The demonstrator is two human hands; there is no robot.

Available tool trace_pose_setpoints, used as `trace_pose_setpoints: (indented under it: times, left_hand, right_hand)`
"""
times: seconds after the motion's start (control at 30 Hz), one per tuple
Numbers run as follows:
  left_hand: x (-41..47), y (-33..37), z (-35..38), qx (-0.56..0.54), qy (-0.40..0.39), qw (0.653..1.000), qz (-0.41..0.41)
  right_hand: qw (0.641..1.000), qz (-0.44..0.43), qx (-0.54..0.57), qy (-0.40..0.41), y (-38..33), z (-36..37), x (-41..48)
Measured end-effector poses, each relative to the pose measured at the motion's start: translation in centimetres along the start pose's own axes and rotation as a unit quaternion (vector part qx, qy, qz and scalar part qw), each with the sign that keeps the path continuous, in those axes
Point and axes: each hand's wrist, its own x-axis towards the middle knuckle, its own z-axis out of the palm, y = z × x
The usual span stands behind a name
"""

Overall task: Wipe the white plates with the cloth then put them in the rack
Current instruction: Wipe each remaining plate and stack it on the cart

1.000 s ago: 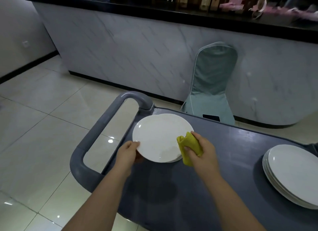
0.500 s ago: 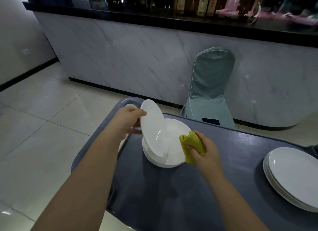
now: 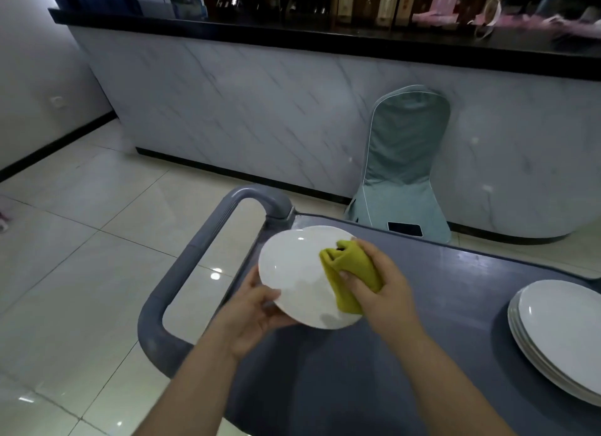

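White plate [image 3: 292,273] gripped by left hand [image 3: 252,315]; right hand [image 3: 383,292] presses yellow cloth [image 3: 349,273] on it.

Bare forearms [image 3: 195,383], left hand [image 3: 255,315], right hand [image 3: 385,292]

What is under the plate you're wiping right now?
The left hand holds the plate at its near-left rim from below. Grey cart top shows around it. Anything lying directly below is covered by the plate and yellow cloth.
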Motion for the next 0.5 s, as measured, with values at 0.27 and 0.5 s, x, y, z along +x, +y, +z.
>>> trace_pose_setpoints:
  times: [0.27,0.5]
  left_hand:
    - [0.0,-2.5,2.1,-0.041,-0.043,0.997,0.048]
    - [0.2,-4.4,5.5,0.041,-0.120,0.992,-0.001]
  right_hand:
    - [0.958,-0.105,-0.232,-0.132,1.3,-0.9,-2.6]
    - [0.934,-0.077,-0.338,0.087,1.1,-5.6,2.6]
